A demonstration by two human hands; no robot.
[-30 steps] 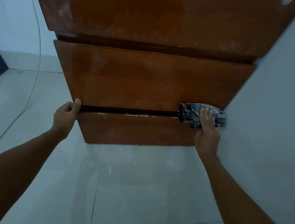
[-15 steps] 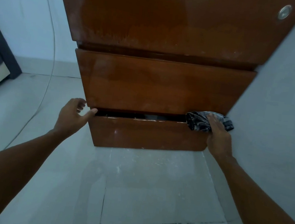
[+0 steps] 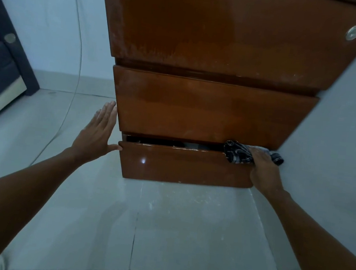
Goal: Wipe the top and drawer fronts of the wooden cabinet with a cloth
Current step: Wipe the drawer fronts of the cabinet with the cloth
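cabinet (image 3: 216,39) top cut off — cloth (image 3: 237,155) partly hand-covered

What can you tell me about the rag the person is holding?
The cloth is dark with a pale pattern, bunched into a crumpled wad. It sits at the right end of the bottom drawer, on the drawer's top edge, just under the middle drawer front. The right hand holds it, fingers laid over it, so part is hidden; one end pokes out near the wall.
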